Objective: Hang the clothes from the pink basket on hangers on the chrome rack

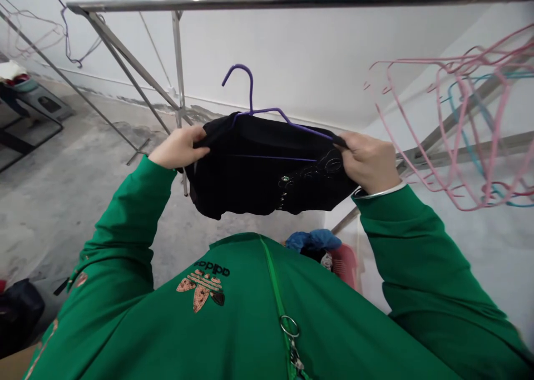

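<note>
"What does the grip hold?"
"The left hand (181,146) and right hand (370,160) each pinch the black garment's (242,185) upper edge, near opposite corners of the purple hanger (251,93) inside it."
"And handling it well?"
"Even tension should seat it squarely; both forearms (142,202) reach forward."

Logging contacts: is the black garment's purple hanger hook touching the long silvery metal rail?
Apart: the head view shows white wall between the purple hook and rail.

Left hand (179,146) and right hand (369,158) hold a black garment (246,188), a purple hanger (251,93) partly inside it. Pink hangers (502,108) hang to the right
</note>
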The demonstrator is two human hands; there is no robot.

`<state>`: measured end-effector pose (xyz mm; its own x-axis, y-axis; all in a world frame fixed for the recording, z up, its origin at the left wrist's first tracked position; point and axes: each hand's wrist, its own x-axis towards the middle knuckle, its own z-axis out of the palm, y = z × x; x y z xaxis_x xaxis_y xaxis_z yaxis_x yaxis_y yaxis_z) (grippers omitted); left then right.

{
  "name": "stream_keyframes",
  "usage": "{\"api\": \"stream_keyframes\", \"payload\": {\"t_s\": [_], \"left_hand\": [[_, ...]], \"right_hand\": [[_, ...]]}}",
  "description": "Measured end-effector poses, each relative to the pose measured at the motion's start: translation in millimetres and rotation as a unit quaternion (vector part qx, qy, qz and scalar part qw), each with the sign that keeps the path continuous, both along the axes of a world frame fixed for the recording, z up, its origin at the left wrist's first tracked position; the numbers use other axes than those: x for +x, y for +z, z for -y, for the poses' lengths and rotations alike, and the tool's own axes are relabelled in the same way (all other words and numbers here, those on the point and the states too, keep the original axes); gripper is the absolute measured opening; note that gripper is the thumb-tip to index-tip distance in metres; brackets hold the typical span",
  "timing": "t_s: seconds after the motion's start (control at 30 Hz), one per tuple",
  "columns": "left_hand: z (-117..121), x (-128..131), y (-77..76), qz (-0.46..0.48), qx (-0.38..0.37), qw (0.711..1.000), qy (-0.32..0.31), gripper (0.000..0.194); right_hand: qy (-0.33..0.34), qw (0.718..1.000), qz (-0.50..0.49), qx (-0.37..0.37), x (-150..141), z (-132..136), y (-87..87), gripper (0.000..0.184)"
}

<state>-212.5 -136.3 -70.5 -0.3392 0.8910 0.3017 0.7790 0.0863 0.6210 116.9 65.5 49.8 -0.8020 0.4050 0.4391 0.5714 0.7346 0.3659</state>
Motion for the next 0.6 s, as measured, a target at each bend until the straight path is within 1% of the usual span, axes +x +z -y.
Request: {"api": "stream_keyframes", "payload": {"t_s": [0.03,0.07,0.1,0.13,0.2,0.23,0.27,0.33,0.4,0.43,0.5,0.6], "left_hand": [[2.2,-0.8,-1.8,0.019,-0.025,0.998,-0.052,0.033],[3.6,-4.0,-4.6,0.041,-0.038,0.994,-0.09,0.035],[3.9,-9.2,-8.5,0.06,-0.031,0.992,-0.103,0.036],[2.7,-16.2,-13.5,0.075,-0.002,0.993,-0.09,0.036],[-4.7,-32.4,-26.7,0.077,0.086,0.993,-0.025,0.041],[-10.6,-39.9,-34.2,0.071,0.119,0.99,-0.001,0.046],[-17.5,-45.9,-41.9,0.068,0.135,0.988,0.005,0.053],[-32.2,-52.7,-56.0,0.105,0.132,0.985,-0.028,0.064],[-44.2,-53.9,-66.7,0.185,0.119,0.973,-0.063,0.061],[-48.1,-53.7,-70.3,0.222,0.121,0.965,-0.068,0.058],[-50.6,-54.4,-74.3,0.27,0.147,0.95,-0.053,0.053],[-42.7,-60.0,-71.6,0.276,0.194,0.941,-0.013,0.049]], "right_hand": [[0.012,1.0,-0.014,-0.011,1.5,-0.3,0.3,0.033],[0.026,0.999,-0.025,-0.022,3.1,-0.4,0.9,0.033],[0.043,0.998,-0.034,-0.031,4.7,-0.3,1.9,0.032],[0.06,0.997,-0.043,-0.038,6.4,0.0,3.0,0.032],[0.089,0.993,-0.059,-0.05,9.2,0.9,5.1,0.031],[0.1,0.991,-0.067,-0.055,10.2,1.2,5.9,0.03],[0.109,0.989,-0.076,-0.059,11.0,1.2,6.5,0.029],[0.122,0.986,-0.095,-0.07,11.4,0.5,7.1,0.027],[0.135,0.981,-0.109,-0.086,11.2,-1.3,7.6,0.025],[0.14,0.979,-0.116,-0.096,11.0,-2.2,7.9,0.023],[0.145,0.973,-0.13,-0.122,10.7,-3.9,8.3,0.021],[0.136,0.964,-0.152,-0.168,10.6,-5.6,6.8,0.019]]}}
